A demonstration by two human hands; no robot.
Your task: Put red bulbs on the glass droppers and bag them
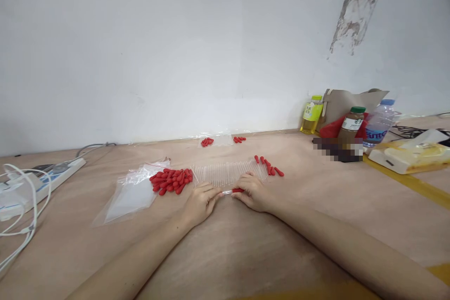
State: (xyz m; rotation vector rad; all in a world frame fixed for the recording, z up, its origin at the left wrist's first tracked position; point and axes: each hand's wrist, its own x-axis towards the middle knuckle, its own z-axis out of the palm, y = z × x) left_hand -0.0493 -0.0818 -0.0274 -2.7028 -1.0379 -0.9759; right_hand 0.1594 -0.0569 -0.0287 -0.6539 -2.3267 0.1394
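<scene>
Between my two hands lies a clear glass dropper tube (227, 192), held level just above the table. My left hand (203, 200) pinches its left end. At the other end, the fingers of my right hand (253, 191) close on a red rubber bulb (238, 190), which meets the tube; how far it is pushed on is hidden by my fingers. Behind my hands a row of clear glass tubes (221, 173) lies side by side. Several tubes at the row's right end carry red bulbs (269, 167). A heap of loose red bulbs (171, 180) lies left of the row.
Clear plastic bags (131, 197) lie at the left, beyond them a white power strip (66, 173) with cables. Bags with red bulbs (207, 142) lie by the wall. At the right stand a yellow bottle (311, 115), a brown bottle (349, 124), a water bottle (379, 122) and a tissue pack (411, 155).
</scene>
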